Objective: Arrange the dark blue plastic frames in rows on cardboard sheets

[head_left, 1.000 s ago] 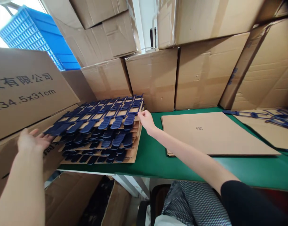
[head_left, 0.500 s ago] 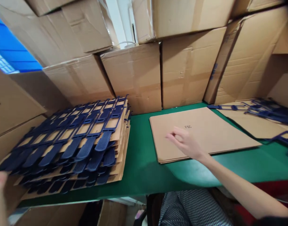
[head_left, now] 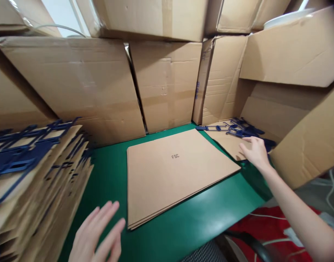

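Observation:
My left hand (head_left: pixel 98 233) is over the green table near its front edge, fingers apart and holding nothing. Just right of it lies a short stack of flat cardboard sheets (head_left: pixel 180 174), the top one printed "FSC". At the right, my right hand (head_left: pixel 255 151) reaches over a loose pile of dark blue plastic frames (head_left: pixel 243 128), its fingers spread and nothing visible in them. Those frames rest on another cardboard sheet (head_left: pixel 218 140). To the left stands a tall stack of cardboard layers (head_left: pixel 60 174) with dark blue plastic frames (head_left: pixel 19 156) between them and on top.
Large cardboard boxes (head_left: pixel 169 83) are piled along the back of the green table (head_left: pixel 207 207). An open box (head_left: pixel 309 138) with a raised flap borders the right side. Below the front edge are a dark curved chair part (head_left: pixel 249 240) and red material (head_left: pixel 276 225).
The view has turned right. My right hand has moved from above the FSC sheet to the blue frames and opened. My left hand has come from the left stack to the table's front.

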`<state>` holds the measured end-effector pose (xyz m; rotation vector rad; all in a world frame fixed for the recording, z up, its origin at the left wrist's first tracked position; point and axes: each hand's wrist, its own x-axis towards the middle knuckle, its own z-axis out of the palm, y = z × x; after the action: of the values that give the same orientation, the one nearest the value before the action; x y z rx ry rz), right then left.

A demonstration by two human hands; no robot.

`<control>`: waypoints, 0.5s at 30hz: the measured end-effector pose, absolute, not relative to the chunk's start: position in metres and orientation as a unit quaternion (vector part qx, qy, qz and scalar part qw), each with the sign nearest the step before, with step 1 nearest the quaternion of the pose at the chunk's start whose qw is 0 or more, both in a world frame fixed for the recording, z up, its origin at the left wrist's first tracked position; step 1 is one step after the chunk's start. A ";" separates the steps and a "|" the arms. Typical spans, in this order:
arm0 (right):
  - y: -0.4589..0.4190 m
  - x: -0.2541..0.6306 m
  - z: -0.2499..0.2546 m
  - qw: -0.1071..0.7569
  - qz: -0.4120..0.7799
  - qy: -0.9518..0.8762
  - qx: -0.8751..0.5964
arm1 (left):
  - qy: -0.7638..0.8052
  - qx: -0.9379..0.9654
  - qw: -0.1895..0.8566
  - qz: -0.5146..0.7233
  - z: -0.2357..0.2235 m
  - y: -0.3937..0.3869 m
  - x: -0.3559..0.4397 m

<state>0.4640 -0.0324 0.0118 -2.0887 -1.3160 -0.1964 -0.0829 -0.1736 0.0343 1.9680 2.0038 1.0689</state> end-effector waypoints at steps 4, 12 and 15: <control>0.027 0.493 0.019 0.274 -0.058 -0.478 -0.833 | 0.585 0.716 0.030 0.380 0.026 -0.103 -0.056; 0.137 0.552 0.031 0.218 -0.070 -0.421 -0.878 | 0.648 0.511 0.182 0.535 -0.009 0.005 -0.080; 0.153 0.585 0.036 0.187 -0.078 -0.414 -0.887 | 0.664 0.486 0.209 0.529 -0.011 0.004 -0.081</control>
<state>0.5845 0.1529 0.0360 -2.4978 -1.1665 -0.2182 -0.0808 0.0044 -0.0113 1.3521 1.8461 1.4707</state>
